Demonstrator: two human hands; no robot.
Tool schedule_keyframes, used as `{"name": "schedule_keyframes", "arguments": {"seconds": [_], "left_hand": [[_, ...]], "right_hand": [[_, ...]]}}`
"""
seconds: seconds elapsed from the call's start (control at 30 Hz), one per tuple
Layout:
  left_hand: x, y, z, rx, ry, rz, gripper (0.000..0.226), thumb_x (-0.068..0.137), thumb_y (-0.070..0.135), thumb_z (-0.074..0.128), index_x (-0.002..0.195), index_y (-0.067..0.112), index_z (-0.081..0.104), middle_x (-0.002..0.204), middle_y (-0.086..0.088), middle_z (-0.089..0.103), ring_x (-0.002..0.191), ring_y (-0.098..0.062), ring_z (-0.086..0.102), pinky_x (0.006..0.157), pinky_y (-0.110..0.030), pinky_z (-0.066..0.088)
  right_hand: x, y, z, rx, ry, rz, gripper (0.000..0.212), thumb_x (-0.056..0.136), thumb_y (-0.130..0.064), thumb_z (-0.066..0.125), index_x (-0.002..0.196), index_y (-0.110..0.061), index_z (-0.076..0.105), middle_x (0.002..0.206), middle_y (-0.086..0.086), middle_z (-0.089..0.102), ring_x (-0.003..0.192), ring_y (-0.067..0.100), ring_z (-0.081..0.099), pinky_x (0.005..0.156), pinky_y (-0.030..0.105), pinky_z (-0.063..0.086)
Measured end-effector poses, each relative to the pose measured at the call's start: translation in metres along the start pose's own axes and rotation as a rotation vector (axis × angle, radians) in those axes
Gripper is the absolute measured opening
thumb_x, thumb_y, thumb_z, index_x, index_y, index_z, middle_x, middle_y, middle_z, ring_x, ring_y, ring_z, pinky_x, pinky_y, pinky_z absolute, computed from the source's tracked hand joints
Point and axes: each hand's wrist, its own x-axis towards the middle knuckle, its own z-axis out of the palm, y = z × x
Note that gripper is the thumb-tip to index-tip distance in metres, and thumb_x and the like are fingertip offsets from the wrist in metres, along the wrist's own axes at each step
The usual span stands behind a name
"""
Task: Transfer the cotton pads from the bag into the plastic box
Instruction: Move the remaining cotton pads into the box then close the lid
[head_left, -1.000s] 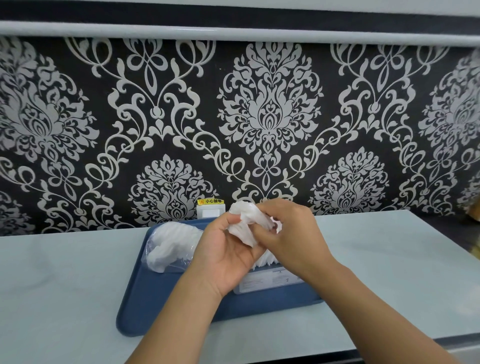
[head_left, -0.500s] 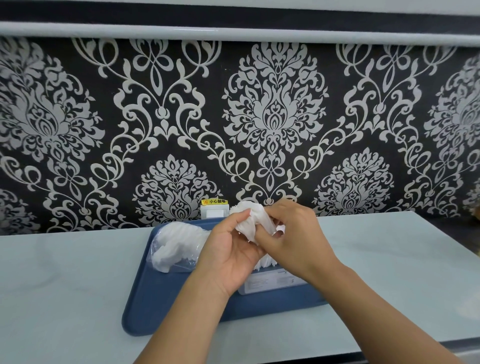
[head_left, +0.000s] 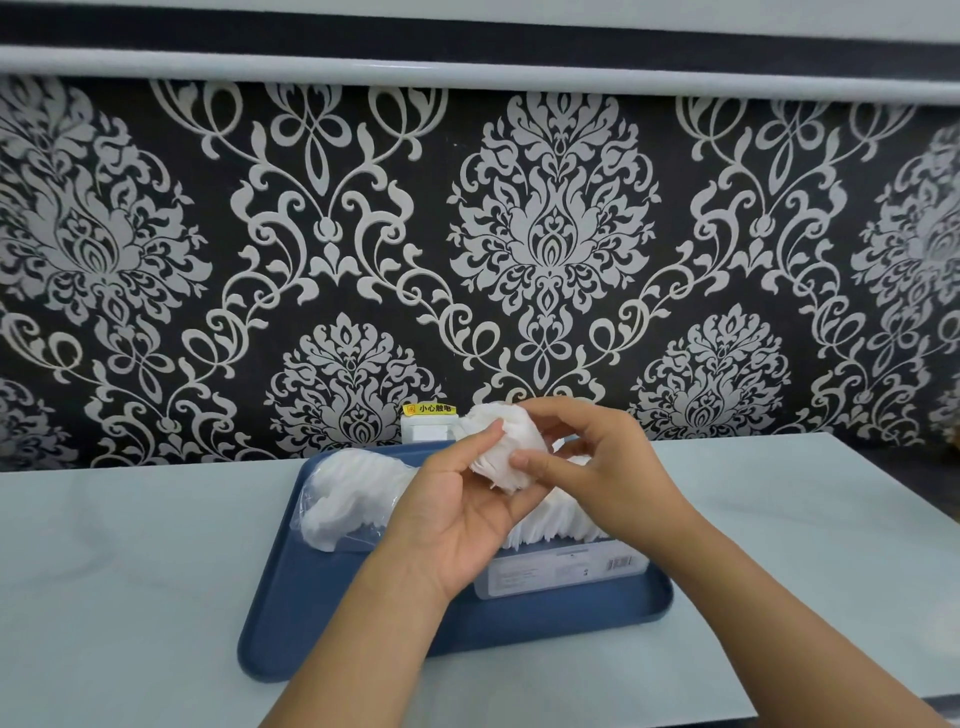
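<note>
A stack of white cotton pads (head_left: 501, 449) is held up above the tray between both hands. My left hand (head_left: 457, 519) grips it from the left and below, my right hand (head_left: 597, 462) pinches it from the right. A clear plastic bag (head_left: 353, 493) with more white pads lies on the left half of the tray. The clear plastic box (head_left: 561, 569), with a printed label on its front, stands on the tray under my hands. A row of pads (head_left: 556, 525) stands on edge inside it.
The blue tray (head_left: 363, 623) rests on a pale table (head_left: 130, 571) against a black and silver patterned wall. A white wall socket (head_left: 426, 428) with a yellow warning sticker sits just behind the tray. The table's front edge runs at bottom right.
My hands have shifted slightly and turned the pad stack between them; my right fingers have loosened and spread a little. The bag, box and tray have stayed put.
</note>
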Motion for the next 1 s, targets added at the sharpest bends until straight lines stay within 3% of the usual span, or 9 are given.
{"name": "schedule_keyframes", "arguments": {"seconds": [0.17,0.23,0.33,0.43,0.53,0.6,0.7,0.9,1.0], "left_hand": [[-0.002,0.0,0.003,0.022,-0.021,-0.005,0.03,0.092,0.004,0.056,0.119,-0.008,0.061,0.118,-0.032,0.068,0.104,-0.043,0.071,0.099,-0.053,0.051],[0.001,-0.001,0.001,0.042,0.003,0.008,0.032,0.089,0.002,0.058,0.12,-0.006,0.062,0.119,-0.029,0.069,0.107,-0.041,0.07,0.102,-0.052,0.051],[0.004,-0.004,0.0,0.086,0.034,0.021,0.035,0.084,0.001,0.061,0.119,-0.001,0.065,0.117,-0.025,0.071,0.105,-0.035,0.071,0.094,-0.045,0.057],[0.004,-0.007,0.002,0.071,0.021,0.025,0.032,0.083,-0.002,0.06,0.115,-0.003,0.067,0.12,-0.025,0.07,0.113,-0.036,0.069,0.1,-0.048,0.053],[0.005,-0.006,0.0,0.028,-0.006,0.02,0.033,0.089,-0.001,0.059,0.121,-0.002,0.064,0.124,-0.025,0.068,0.112,-0.036,0.069,0.106,-0.051,0.047],[0.005,-0.006,0.002,0.033,-0.014,0.014,0.033,0.094,0.008,0.061,0.126,-0.001,0.063,0.125,-0.024,0.068,0.115,-0.034,0.068,0.107,-0.049,0.048],[0.005,-0.01,0.005,0.06,0.019,0.025,0.038,0.094,0.027,0.06,0.119,-0.001,0.066,0.119,-0.021,0.072,0.109,-0.028,0.071,0.097,-0.043,0.055],[0.006,-0.014,0.004,0.113,0.088,0.039,0.054,0.093,0.048,0.057,0.124,0.005,0.065,0.119,-0.017,0.073,0.107,-0.026,0.072,0.09,-0.039,0.058],[0.008,-0.01,0.001,0.08,0.089,0.014,0.071,0.092,0.065,0.046,0.13,0.008,0.063,0.125,-0.017,0.07,0.117,-0.029,0.068,0.101,-0.043,0.051]], "right_hand": [[-0.001,0.0,-0.004,0.001,0.003,-0.002,0.028,0.089,-0.013,0.074,0.115,-0.026,0.073,0.1,-0.013,0.075,0.09,0.014,0.068,0.078,0.026,0.055],[-0.002,-0.002,-0.001,-0.056,0.02,-0.011,0.032,0.088,-0.014,0.074,0.116,-0.028,0.072,0.1,-0.016,0.074,0.09,0.012,0.067,0.076,0.024,0.055],[-0.003,-0.006,0.006,-0.193,0.042,-0.014,0.039,0.081,-0.022,0.077,0.118,-0.032,0.069,0.098,-0.019,0.072,0.09,0.006,0.065,0.072,0.017,0.052],[-0.001,-0.006,0.008,-0.21,0.085,-0.029,0.023,0.084,-0.019,0.074,0.105,-0.03,0.074,0.087,-0.02,0.072,0.084,0.003,0.065,0.067,0.011,0.047],[-0.001,-0.004,0.007,-0.243,0.177,-0.028,0.017,0.087,-0.021,0.073,0.102,-0.03,0.074,0.086,-0.018,0.071,0.084,0.003,0.065,0.068,0.014,0.048],[-0.001,-0.003,0.008,-0.355,0.243,-0.05,0.016,0.087,-0.025,0.072,0.102,-0.03,0.071,0.088,-0.016,0.069,0.083,0.006,0.063,0.071,0.024,0.051],[-0.001,-0.004,0.016,-0.44,0.255,-0.077,0.018,0.082,-0.023,0.073,0.099,-0.027,0.07,0.086,-0.014,0.066,0.08,0.008,0.06,0.07,0.034,0.052],[0.0,-0.004,0.032,-0.454,0.209,-0.073,0.012,0.083,-0.028,0.066,0.094,-0.024,0.068,0.085,-0.011,0.065,0.078,0.01,0.059,0.07,0.036,0.051],[0.001,-0.003,0.037,-0.409,0.194,-0.07,0.01,0.084,-0.026,0.065,0.093,-0.022,0.066,0.085,-0.01,0.065,0.079,0.009,0.059,0.071,0.036,0.05]]}}
